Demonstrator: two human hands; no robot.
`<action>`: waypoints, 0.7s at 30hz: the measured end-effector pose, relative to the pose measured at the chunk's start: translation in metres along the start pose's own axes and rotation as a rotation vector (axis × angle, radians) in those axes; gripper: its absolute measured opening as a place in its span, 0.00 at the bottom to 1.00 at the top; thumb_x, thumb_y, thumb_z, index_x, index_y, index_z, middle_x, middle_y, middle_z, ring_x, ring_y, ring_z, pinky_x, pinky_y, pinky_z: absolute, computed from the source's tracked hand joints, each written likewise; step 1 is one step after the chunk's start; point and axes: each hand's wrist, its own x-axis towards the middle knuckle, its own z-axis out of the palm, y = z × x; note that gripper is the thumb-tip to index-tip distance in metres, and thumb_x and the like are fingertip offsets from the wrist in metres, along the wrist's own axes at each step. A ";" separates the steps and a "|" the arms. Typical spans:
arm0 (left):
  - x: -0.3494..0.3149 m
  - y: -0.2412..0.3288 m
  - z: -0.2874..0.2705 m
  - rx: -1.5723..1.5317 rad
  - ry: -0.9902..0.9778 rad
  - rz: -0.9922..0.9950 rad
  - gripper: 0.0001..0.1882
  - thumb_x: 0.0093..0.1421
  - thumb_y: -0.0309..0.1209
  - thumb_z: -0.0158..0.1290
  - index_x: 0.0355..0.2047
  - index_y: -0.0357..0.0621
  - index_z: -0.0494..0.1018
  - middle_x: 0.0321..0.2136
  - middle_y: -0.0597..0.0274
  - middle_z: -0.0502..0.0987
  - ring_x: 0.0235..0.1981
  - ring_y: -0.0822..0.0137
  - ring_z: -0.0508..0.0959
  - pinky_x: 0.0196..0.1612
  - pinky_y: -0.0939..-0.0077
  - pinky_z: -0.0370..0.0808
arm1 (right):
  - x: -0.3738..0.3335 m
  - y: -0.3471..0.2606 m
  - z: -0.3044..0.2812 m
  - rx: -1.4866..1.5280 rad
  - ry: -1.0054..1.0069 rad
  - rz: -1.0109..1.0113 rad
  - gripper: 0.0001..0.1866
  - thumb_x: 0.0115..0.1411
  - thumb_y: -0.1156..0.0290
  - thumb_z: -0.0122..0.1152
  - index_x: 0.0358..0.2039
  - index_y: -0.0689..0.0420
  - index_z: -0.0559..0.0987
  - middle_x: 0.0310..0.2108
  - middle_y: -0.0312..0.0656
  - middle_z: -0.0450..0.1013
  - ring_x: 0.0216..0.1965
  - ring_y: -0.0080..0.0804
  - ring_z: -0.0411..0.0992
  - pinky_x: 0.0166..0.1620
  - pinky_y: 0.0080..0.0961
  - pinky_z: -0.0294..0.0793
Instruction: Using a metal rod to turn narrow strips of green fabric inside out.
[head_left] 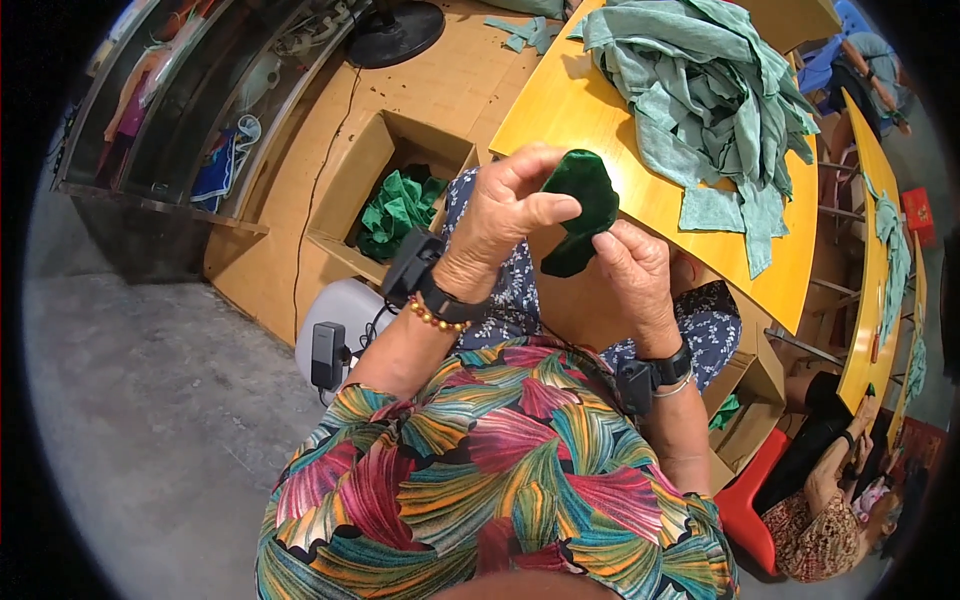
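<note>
A small dark green piece of shiny, velvet-like cloth (590, 190) is held up between my two hands, above my lap. My left hand (515, 200) pinches its left edge, with the thumb lying across the front. On the lower right edge, the fingertips of my right hand (637, 270) are closed on the same cloth. The piece has a curved outline with a notch or fold near its middle. Part of it is hidden behind my left fingers.
A heap of pale green cloth (700, 100) covers much of the yellow table (560, 110). An open cardboard box (335, 195) with green cloth pieces stands at left; another box (765, 380) is by my right. People sit at yellow tables on the right. A dark shelf (160, 110) stands far left.
</note>
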 end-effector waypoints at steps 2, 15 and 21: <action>0.008 0.008 -0.005 0.082 -0.049 0.151 0.21 0.46 0.38 0.59 0.37 0.34 0.73 0.32 0.64 0.73 0.35 0.74 0.72 0.40 0.82 0.69 | 0.002 -0.009 -0.001 -0.025 -0.007 -0.024 0.07 0.55 0.73 0.54 0.28 0.65 0.75 0.18 0.31 0.66 0.22 0.15 0.61 0.25 0.14 0.62; 0.014 0.003 0.010 0.013 0.039 0.130 0.09 0.52 0.26 0.54 0.32 0.34 0.73 0.27 0.64 0.76 0.27 0.77 0.74 0.34 0.85 0.72 | 0.004 -0.002 0.006 -0.047 0.015 -0.039 0.08 0.56 0.72 0.54 0.28 0.65 0.75 0.18 0.32 0.66 0.22 0.16 0.62 0.25 0.16 0.63; 0.010 -0.016 0.019 0.018 0.196 0.165 0.10 0.54 0.28 0.54 0.34 0.35 0.74 0.26 0.68 0.74 0.25 0.81 0.71 0.29 0.88 0.69 | 0.005 0.000 0.023 0.376 -0.023 0.158 0.10 0.58 0.69 0.52 0.23 0.61 0.73 0.17 0.27 0.62 0.20 0.13 0.57 0.22 0.13 0.57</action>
